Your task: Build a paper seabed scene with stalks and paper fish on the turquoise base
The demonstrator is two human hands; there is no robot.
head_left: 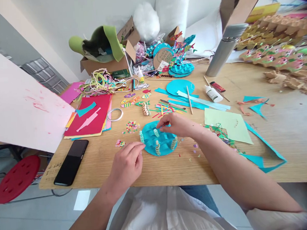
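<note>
Near the front edge of the wooden surface (pixel 101 167), right before the seated person, lies a woven blue disc (pixel 166 145) with pale green paper springs (pixel 157 148) standing on it. The right hand (pixel 175 124) reaches over its far side, thumb and forefinger drawn narrow beside one spring; from here I cannot tell whether they grip anything. The left hand (pixel 127 161) rests at the disc's left edge, fingers bunched close together, with nothing visible in them. Just beyond the disc sit a heap of confetti (pixel 132 126) and a pink-and-cream spring (pixel 146 109). Further off I see a plain blue disc (pixel 179 87), a white glue bottle (pixel 213 93) and a tilted-looking grey flask (pixel 222 52). A black phone (pixel 71 162) lies well to the left.
</note>
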